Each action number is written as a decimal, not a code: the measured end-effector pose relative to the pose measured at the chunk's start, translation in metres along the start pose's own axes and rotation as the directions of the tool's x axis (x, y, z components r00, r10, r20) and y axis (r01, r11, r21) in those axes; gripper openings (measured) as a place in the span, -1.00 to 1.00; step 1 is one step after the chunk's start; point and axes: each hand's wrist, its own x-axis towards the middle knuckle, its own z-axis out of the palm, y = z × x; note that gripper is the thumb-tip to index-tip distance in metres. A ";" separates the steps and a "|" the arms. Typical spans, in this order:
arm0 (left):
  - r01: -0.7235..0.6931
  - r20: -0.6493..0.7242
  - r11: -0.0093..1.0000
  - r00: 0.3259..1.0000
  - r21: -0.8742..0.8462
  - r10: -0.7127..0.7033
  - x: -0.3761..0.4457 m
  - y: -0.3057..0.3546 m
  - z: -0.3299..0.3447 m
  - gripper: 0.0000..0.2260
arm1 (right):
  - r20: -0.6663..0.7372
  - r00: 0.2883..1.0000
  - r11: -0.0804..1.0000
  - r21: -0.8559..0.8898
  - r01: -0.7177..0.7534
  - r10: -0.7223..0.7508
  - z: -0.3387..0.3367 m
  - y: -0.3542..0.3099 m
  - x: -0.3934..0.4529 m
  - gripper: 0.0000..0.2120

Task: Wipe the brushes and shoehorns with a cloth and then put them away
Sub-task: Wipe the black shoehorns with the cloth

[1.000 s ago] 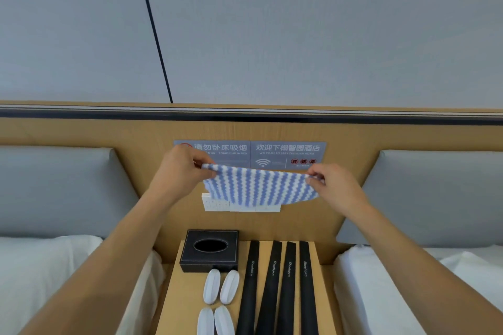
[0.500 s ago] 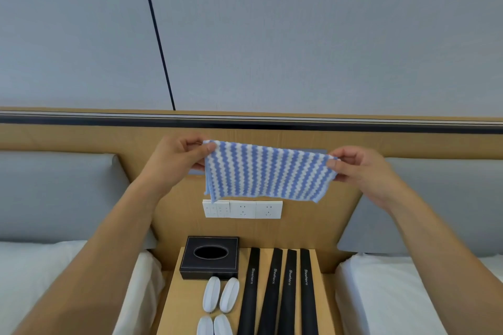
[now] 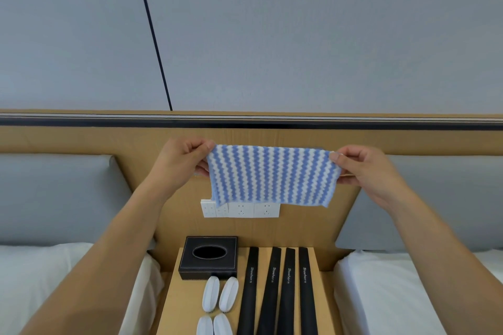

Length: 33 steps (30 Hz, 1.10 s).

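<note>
A blue-and-white striped cloth (image 3: 272, 175) hangs spread flat in the air in front of the wooden headboard. My left hand (image 3: 181, 162) pinches its upper left corner and my right hand (image 3: 362, 168) pinches its upper right corner. Below, on the wooden nightstand (image 3: 186, 296), lie several black shoehorns (image 3: 273, 291) side by side, labelled "Shoehorn". Left of them lie several small white brushes (image 3: 219, 295) in two pairs. Neither hand touches the shoehorns or brushes.
A black tissue box (image 3: 208, 257) stands at the nightstand's back left. White wall sockets (image 3: 241, 209) sit on the headboard under the cloth. Beds with white sheets (image 3: 394, 294) and grey pillows flank the nightstand on both sides.
Both hands have lifted the cloth and pulled it wider apart, from a folded bunch to a flat spread sheet. The view has tilted up slightly.
</note>
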 end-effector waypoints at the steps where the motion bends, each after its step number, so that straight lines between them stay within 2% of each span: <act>1: -0.013 -0.029 0.998 0.999 0.061 0.014 0.001 0.000 0.001 -0.75 | 0.003 1.000 1.000 -0.005 0.002 -0.002 -0.001 0.000 0.000 -0.81; 3: -0.012 -0.069 0.991 0.997 0.132 0.022 0.002 0.001 0.001 -0.74 | 0.012 1.000 1.000 -0.018 0.007 -0.007 -0.002 0.001 0.000 -0.83; 8: 0.067 -0.064 0.992 0.995 -0.103 -0.074 -0.002 0.000 0.006 -0.81 | 0.009 1.000 0.998 -0.060 0.029 -0.029 -0.002 0.003 -0.002 -0.85; 11: 0.076 -0.001 0.966 0.997 -0.246 -0.079 -0.003 0.001 0.007 -0.77 | -0.016 0.999 0.999 -0.036 0.036 -0.036 -0.003 0.002 -0.003 -0.85; 15: 0.038 0.040 0.976 0.999 -0.216 -0.030 -0.006 0.001 0.001 -0.82 | -0.012 1.000 1.000 0.008 0.000 0.000 -0.011 -0.003 -0.006 -0.90; 19: 0.066 0.047 0.985 0.997 -0.159 -0.059 -0.002 -0.002 -0.006 -0.79 | 0.106 0.981 0.967 0.179 -0.181 0.164 -0.022 -0.004 -0.007 -0.80; 21: 0.145 0.035 0.975 0.989 -0.167 -0.141 0.001 -0.005 0.001 -0.85 | 0.097 0.955 0.946 0.141 -0.293 0.281 -0.014 -0.003 -0.008 -0.81; 23: 0.195 -0.057 0.975 0.978 -0.104 -0.202 0.000 -0.003 0.015 -0.90 | 0.032 0.942 0.937 0.095 -0.335 0.333 0.003 -0.002 -0.009 -0.87; 25: 0.162 -0.131 0.986 0.979 0.045 -0.155 -0.005 0.005 0.033 -0.90 | -0.006 0.955 0.951 0.104 -0.293 0.295 0.024 -0.005 -0.012 -0.91; 28: 0.016 -0.167 0.953 0.985 0.302 0.036 -0.016 0.025 0.063 -0.89 | -0.043 0.978 0.973 0.120 -0.199 0.206 0.054 -0.014 -0.018 -0.92; 30: -0.099 -0.154 0.922 0.974 0.375 0.168 -0.025 0.039 0.083 -0.90 | -0.043 0.986 0.979 0.131 -0.155 0.161 0.070 -0.020 -0.021 -0.90; 33: -0.218 -0.145 0.902 0.947 0.373 0.288 -0.034 0.051 0.103 -0.91 | -0.013 0.993 0.980 0.165 -0.114 0.118 0.086 -0.028 -0.026 -0.87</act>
